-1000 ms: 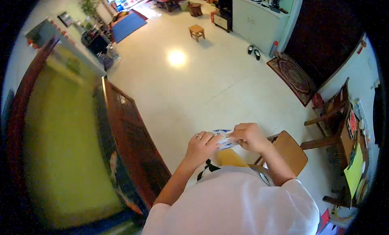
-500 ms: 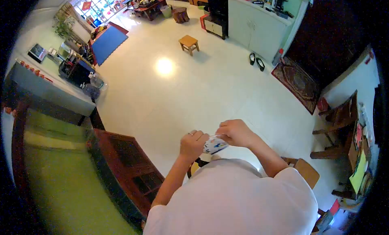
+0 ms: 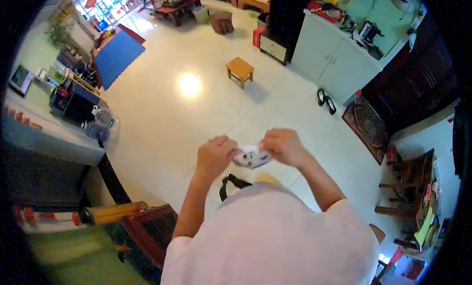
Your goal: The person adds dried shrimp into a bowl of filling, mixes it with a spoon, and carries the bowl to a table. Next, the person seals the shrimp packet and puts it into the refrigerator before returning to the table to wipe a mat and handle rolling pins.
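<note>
A small white piece with dark and blue printed marks [image 3: 252, 158] is stretched between my two hands in front of my chest. It looks soft and thin, but motion blur hides its exact kind. My left hand [image 3: 215, 155] pinches its left end, fingers curled. At the opposite end, my right hand [image 3: 284, 147] grips the upper corner between thumb and fingers. Just below my left hand, close to my shirt, a black strap-like thing [image 3: 231, 183] shows in part.
A wooden stool [image 3: 240, 68] stands on the tiled floor ahead. Black shoes [image 3: 326, 101] lie by the white cabinet [image 3: 322, 51], near a patterned doormat [image 3: 366, 124]. Plastic bottles [image 3: 104, 118] are at left, a wooden chair [image 3: 408, 181] at right. Dark red wooden furniture [image 3: 152, 231] is at lower left.
Both hands have risen and moved slightly apart with the printed white piece, which is now spread wider. The view has turned, bringing more of the cabinet top into sight.
</note>
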Demonstrator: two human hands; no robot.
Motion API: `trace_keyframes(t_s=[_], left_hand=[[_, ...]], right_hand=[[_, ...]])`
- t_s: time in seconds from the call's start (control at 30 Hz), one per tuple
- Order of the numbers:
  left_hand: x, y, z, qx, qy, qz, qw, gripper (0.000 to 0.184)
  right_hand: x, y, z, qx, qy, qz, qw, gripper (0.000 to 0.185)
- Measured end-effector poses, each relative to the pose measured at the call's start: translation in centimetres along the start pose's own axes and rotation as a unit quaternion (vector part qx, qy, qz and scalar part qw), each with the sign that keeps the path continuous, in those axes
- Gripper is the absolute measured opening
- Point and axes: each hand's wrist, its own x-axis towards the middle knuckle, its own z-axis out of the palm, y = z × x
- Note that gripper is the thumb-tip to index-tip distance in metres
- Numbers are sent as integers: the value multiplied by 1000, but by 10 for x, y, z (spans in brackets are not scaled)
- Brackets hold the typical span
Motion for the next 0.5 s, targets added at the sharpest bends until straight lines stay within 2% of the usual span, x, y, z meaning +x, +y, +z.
trace_keyframes(t_s=[0.1,0.17,0.2,0.3,0.37,0.5], left_hand=[[66,-82,14,-118,-19,1,993,11],[111,-124,23,-145,50,13,988,14],[107,-128,25,-151,50,15,987,14],[156,-193,40,-85,72,24,993,8],[185,-242,42,-68,26,4,997,9],[248,-346,22,-44,-17,4,999,13]], right_hand=[[73,41,-8,-24,13,34,999,7],[117,69,2,-16,23,69,997,6],[119,64,8,-21,44,85,995,6],[191,106,29,-6,41,106,993,7],[243,133,42,12,37,116,993,8],[368,174,70,37,-43,147,988,14]])
